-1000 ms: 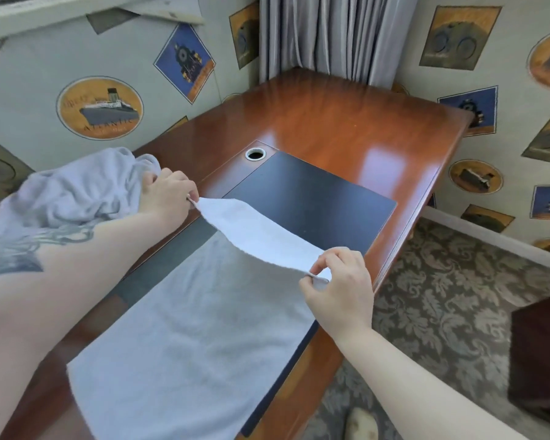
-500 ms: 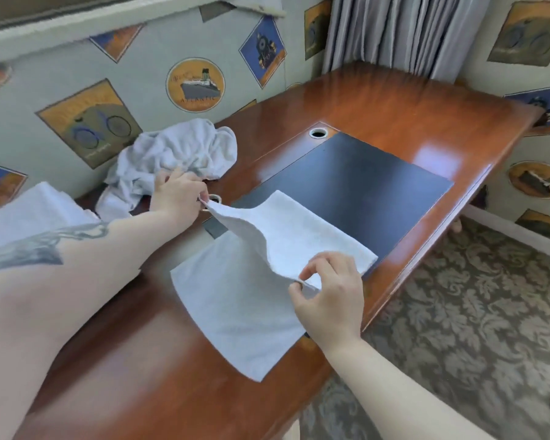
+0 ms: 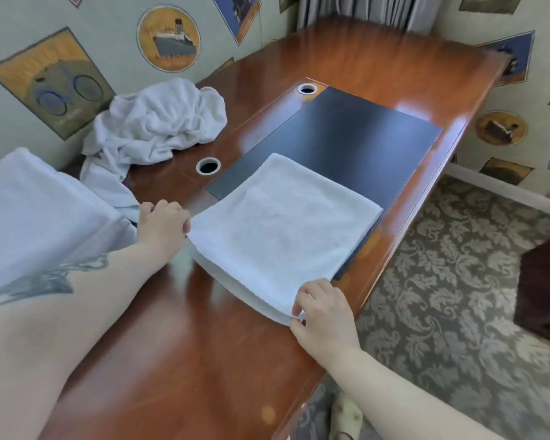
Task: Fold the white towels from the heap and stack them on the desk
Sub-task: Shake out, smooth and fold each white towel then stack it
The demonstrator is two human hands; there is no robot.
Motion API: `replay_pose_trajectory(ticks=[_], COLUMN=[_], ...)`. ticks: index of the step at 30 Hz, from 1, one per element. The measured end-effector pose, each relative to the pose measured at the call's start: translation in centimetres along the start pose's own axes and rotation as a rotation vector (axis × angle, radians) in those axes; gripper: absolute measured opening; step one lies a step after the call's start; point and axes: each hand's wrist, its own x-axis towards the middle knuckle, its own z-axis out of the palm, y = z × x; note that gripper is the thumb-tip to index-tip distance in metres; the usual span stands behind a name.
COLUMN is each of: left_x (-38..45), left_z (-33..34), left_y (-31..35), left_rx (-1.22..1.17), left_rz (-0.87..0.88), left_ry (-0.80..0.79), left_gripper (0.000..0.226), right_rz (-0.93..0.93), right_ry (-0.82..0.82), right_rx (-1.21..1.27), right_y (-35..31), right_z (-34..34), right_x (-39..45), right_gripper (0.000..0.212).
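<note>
Towel (image 3: 283, 223), folded, lies across the surface (image 3: 178, 360) and dark mat (image 3: 346, 138); your left hand (image 3: 162, 225) and right hand (image 3: 323, 315) pinch its near corners, fingers curled, likely aligning the edges.

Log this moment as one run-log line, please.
step: towel fold | left hand: pinches towel corner | right hand: pinches near corner | heap: unfolded, behind

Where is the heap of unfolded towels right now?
In the head view, the heap lies at the desk's far left against the wall, beyond the left hand.
</note>
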Motion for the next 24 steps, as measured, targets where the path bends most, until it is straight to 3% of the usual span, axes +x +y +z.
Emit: replay_pose_trajectory(ticks=[7, 12, 14, 19, 24], left_x=[-0.5, -1.2, -1.9, -2.4, -3.4], left_z=[3.3, 4.7, 5.1, 3.6, 0.8], left_y=[-1.1, -1.3, -1.4, 1.4, 10.5], left_rx=[0.108, 0.121, 0.07, -0.067, -0.34], left_rz=[0.071, 0.029, -0.045, -0.077, -0.02], left_ry=[-0.071, -0.17, -0.213, -0.144, -0.217], left_gripper=[0.025, 0.017, 0.014, 0.023, 0.021], right_rz=[0.067, 0.091, 0.081, 0.086, 0.153], right_ry=[-0.13, -0.212, -0.284, -0.376, -0.363], right_rx=[-0.07, -0.097, -0.101, -0.032, -0.006], right_y=[-0.9, -1.5, -1.5, -1.4, 1.2], right_z=[1.8, 2.5, 2.5, 2.4, 0.4], right_x=[-1.3, -1.7, -1.5, -0.8, 0.0], right_gripper=[0.027, 0.022, 0.011, 0.025, 0.029])
